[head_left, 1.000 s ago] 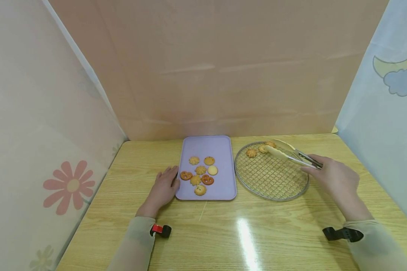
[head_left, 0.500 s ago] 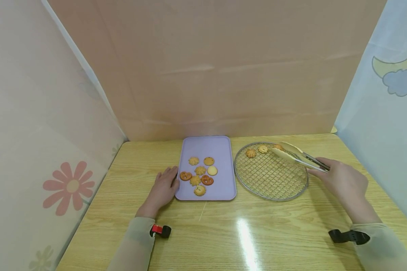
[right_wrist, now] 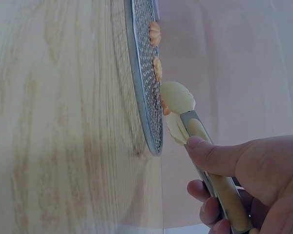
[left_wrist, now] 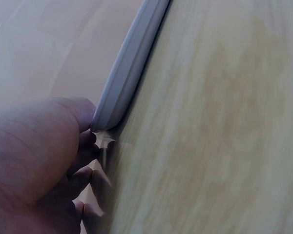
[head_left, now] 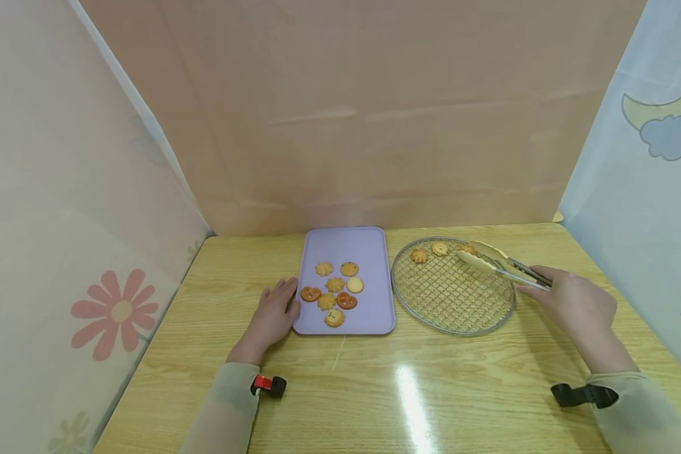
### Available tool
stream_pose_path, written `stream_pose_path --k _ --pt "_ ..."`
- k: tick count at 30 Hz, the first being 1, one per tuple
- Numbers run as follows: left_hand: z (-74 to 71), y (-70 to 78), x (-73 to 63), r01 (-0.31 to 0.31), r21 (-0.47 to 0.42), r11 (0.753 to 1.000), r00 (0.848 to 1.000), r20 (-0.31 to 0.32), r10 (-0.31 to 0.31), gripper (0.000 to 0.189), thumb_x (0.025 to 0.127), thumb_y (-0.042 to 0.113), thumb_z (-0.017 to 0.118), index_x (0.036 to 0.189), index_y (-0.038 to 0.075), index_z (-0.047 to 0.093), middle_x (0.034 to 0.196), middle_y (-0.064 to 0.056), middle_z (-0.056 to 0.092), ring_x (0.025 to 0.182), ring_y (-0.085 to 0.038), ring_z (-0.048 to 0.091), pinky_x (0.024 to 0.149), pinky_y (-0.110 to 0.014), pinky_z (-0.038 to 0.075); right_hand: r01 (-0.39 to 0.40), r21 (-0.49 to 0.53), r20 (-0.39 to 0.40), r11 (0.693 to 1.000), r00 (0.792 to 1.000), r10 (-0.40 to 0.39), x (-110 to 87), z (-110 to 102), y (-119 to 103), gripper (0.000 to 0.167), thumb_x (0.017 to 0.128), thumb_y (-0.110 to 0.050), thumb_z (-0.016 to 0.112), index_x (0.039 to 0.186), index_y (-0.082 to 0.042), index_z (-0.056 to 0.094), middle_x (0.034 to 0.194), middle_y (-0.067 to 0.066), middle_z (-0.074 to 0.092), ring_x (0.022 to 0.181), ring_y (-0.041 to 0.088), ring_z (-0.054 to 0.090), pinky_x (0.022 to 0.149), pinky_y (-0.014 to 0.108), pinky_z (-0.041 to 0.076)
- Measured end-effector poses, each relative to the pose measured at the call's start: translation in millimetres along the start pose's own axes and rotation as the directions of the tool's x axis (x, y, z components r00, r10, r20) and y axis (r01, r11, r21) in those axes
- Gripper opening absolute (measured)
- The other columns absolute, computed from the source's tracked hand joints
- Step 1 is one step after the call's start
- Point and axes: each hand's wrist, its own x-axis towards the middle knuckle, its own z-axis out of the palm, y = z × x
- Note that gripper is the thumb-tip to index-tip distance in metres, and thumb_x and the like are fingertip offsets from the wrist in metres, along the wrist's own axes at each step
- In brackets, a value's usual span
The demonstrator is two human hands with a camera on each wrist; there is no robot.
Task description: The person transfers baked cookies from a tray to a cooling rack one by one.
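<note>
My right hand (head_left: 580, 301) grips a pair of tongs (head_left: 507, 268) with cream-coloured tips over the far right of a round wire rack (head_left: 454, 296). A golden cookie (right_wrist: 165, 108) shows between the spread tips in the right wrist view, at the rack's surface. Two more cookies, a flower-shaped cookie (head_left: 419, 255) and a pale round cookie (head_left: 439, 248), lie along the rack's far edge. My left hand (head_left: 270, 315) rests on the table with relaxed fingers, its thumb touching the left rim of a purple tray (left_wrist: 122, 73).
On the tray (head_left: 346, 243) lie several cookies, among them two pretzel-shaped cookies, a brown pretzel cookie (head_left: 347, 301) nearer its middle. Tray and rack stand side by side on the wooden table (head_left: 363, 391). A brown backdrop (head_left: 374, 126) rises behind the table, with patterned panels at both sides.
The right hand and tongs have moved right along the rack, and the cookie at their tips now lies farther right, apart from the other two. The left hand has stayed put.
</note>
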Motion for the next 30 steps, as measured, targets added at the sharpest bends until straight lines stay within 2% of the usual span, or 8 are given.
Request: stream_pose_path --k 10,22,30 --pt "-3.8 4.0 2.4 0.039 0.049 0.998 0.998 0.056 -0.042 0.058 0.114 0.019 0.056 0.166 -0.003 0.043 0.172 -0.021 0.043 0.164 -0.042 0.028 0.135 -0.063 0.01 -0.006 -0.002 0.016 1.0 1.0 0.006 2.5 2.3 2.1 0.072 0.1 -0.063 0.074 0.148 -0.01 0.068 0.068 0.005 0.063 0.059 0.028 0.054 0.047 0.046 0.039" --pt "-2.6 1.7 3.1 0.037 0.031 0.999 0.998 0.054 -0.038 0.058 0.114 0.019 0.055 0.166 -0.003 0.043 0.172 -0.021 0.043 0.165 -0.041 0.027 0.135 -0.063 0.009 -0.014 -0.005 0.042 1.0 0.999 0.014 2.7 3.0 2.8 0.074 0.101 -0.064 0.072 0.151 -0.01 0.066 0.075 0.013 0.068 0.063 0.031 0.059 0.049 0.047 0.04" --pt "-3.8 3.4 1.7 0.043 0.029 0.999 0.998 0.053 -0.045 0.059 0.114 0.019 0.056 0.167 -0.003 0.043 0.172 -0.021 0.043 0.165 -0.041 0.028 0.135 -0.063 0.009 -0.013 0.002 0.028 1.0 1.0 0.013 1.9 3.1 1.6 0.073 0.1 -0.064 0.074 0.149 -0.01 0.067 0.082 0.019 0.072 0.065 0.033 0.062 0.05 0.047 0.04"
